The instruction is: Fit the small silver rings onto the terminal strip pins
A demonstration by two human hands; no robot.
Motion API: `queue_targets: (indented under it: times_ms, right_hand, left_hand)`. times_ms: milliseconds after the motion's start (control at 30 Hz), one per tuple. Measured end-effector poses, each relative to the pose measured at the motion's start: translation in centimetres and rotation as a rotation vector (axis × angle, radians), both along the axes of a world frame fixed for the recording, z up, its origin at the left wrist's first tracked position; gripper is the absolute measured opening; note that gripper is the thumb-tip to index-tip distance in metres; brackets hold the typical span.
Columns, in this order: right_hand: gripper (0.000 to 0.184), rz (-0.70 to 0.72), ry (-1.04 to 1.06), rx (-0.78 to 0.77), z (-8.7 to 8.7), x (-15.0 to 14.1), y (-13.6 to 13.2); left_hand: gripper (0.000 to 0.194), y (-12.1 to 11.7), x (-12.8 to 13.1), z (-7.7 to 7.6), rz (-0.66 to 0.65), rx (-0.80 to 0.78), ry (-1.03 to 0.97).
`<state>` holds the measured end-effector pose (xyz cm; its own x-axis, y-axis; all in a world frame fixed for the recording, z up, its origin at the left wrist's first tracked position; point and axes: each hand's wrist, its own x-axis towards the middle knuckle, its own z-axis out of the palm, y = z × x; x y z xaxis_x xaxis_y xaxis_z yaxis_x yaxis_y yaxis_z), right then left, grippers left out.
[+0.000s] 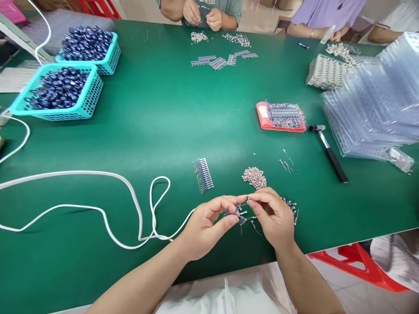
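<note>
My left hand (204,229) is closed around a small wired part with blue and silver pieces (241,219), partly hidden by the fingers. My right hand (276,218) pinches something tiny near the left fingertips; its kind is hidden. Just beyond the hands lies a heap of small pinkish ring-shaped pieces (254,177). Loose small wired parts (291,204) are scattered beside and under my right hand. To the left, a neat row of blue-and-silver wired parts (204,175) lies on the green table (157,131).
White cables (111,174) loop across the table's left. Two turquoise baskets (94,104) of dark blue shiny parts stand far left. At right are a hammer (335,163), a red-backed bundle of wired parts (283,117) and stacked clear plastic trays (369,104). Co-workers (212,17) sit opposite.
</note>
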<state>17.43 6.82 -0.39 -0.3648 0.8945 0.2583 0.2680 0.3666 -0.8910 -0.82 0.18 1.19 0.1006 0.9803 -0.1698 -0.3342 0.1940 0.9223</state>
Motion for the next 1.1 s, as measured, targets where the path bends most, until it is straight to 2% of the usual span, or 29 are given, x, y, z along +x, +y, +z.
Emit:
queue_targets:
  times_ms: [367, 767, 1100]
  right_hand:
    - [0.012, -0.042, -0.047, 0.024, -0.02, -0.12, 0.00]
    - [0.023, -0.028, -0.059, 0.235, 0.11, -0.49, -0.14]
    - [0.023, -0.030, -0.038, 0.247, 0.03, -0.41, -0.12]
  left_hand:
    - [0.003, -0.09, 0.02, -0.10, -0.002, 0.041, 0.048]
    - [0.002, -0.12, 0.01, -0.14, -0.009, 0.028, 0.022]
    - [0.002, 0.14, 0.02, -0.16, -0.003, 0.004, -0.022]
